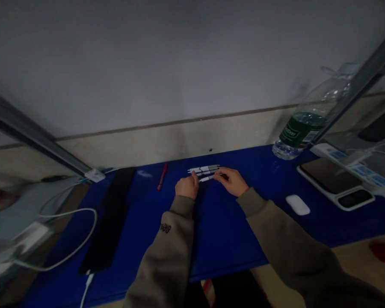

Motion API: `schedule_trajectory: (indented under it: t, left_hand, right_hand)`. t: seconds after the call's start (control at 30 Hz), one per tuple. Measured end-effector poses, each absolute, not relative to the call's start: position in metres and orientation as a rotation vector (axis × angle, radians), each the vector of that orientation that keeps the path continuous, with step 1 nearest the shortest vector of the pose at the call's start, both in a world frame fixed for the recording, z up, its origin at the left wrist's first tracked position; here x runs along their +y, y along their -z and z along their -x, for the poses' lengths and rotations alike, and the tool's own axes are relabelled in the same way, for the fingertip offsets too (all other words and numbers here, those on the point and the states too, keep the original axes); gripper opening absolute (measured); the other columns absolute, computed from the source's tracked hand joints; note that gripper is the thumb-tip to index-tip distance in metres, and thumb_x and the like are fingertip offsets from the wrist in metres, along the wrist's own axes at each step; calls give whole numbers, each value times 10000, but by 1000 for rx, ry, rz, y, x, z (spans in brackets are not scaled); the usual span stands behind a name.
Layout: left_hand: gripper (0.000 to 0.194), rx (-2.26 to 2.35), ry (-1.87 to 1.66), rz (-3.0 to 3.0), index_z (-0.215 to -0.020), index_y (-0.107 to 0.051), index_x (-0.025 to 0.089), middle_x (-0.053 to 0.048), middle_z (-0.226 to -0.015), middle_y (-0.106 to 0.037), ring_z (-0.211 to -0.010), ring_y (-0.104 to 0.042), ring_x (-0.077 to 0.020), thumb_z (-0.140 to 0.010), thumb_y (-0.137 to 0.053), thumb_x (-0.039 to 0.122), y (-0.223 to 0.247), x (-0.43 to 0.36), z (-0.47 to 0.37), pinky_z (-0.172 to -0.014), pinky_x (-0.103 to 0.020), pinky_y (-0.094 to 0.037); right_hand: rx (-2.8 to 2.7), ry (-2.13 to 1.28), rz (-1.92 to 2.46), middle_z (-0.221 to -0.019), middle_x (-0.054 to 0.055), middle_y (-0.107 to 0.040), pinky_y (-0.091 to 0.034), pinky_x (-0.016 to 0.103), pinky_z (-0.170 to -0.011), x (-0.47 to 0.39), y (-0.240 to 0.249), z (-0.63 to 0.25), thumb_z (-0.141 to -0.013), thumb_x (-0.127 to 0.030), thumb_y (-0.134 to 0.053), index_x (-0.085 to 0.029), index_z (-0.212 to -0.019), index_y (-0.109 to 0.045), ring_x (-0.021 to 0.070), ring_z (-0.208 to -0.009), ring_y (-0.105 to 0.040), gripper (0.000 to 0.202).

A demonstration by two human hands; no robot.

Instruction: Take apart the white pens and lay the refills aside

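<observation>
Two hands meet at one white pen (206, 179) lying crosswise near the back of the blue tabletop (221, 231).
The right hand (232, 181) pinches its right end between thumb and fingertips; the left hand (186, 187) curls at the other end, though whether it pinches I cannot tell. Both forearms reach forward over the front edge, blue surface between them; more white pens (205, 168) lie just beyond, before the wall (167, 145).

Smooth plastic pens (205, 168); glossy plastic bottle (311, 114); matt cloth sleeves (170, 248).
</observation>
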State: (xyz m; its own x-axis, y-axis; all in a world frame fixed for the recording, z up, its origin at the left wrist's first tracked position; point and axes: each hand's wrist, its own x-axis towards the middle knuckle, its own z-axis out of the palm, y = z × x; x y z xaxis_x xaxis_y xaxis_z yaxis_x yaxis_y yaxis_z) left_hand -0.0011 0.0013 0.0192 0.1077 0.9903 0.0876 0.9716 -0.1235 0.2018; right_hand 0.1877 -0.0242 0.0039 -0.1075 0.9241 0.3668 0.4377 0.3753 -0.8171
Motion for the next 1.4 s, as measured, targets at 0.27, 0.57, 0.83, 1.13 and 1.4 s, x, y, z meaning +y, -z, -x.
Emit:
schedule_trajectory:
  t: [0.27,0.57,0.83,1.13,1.4]
  left_hand:
    - [615,1598,-479,-2328,-768,-650,162,-70,-731,-687,-700,-646,-153,-977,-150,453,-18,-9,-7,-637,-236,-394]
    - [428,1452,-818,-2105,-1075,-490,177,-48,-772,-657,-657,-628,-161,-982,-158,432,-17,-19,-17,-600,-239,-383]
    - [523,1274,-942,-1972,-856,-590,187,-8,-673,-610,-599,-571,-112,-971,-168,473,-15,-11,-12,-636,-225,-416]
    - [381,1286,-1175,-1514,-758,-554,178,62,-477,-457,-403,-424,-61,-863,-467,534,-7,2,-6,-413,-173,-316]
    - [384,1061,-1020,-1425,-850,-587,142,22,-550,-589,-383,-462,-54,-744,-651,506,-12,-3,-13,-362,-157,-310]
  right_hand:
    - [-1220,-1150,1017,-662,-3,-581,-435,256,-561,-20,-2,-180,-763,-466,-642,-181,-839,-609,108,-598,-535,297]
    - [-1360,-1187,954,-959,45,-590,-479,253,-650,-28,5,-158,-847,-523,-502,-203,-994,-566,127,-790,-546,358]
    - [-1443,-1125,1129,-480,-59,-398,-302,218,-454,-32,-3,-166,-908,-564,-329,-203,-830,-522,76,-428,-370,416]
    - [-1563,-1065,1165,-620,-22,-544,-326,231,-528,-28,-6,-176,-823,-446,-571,-218,-1024,-649,88,-557,-449,313]
    - [-764,-1265,879,-587,-37,-468,-333,223,-479,-15,-10,-200,-732,-425,-685,-175,-867,-635,68,-520,-435,288]
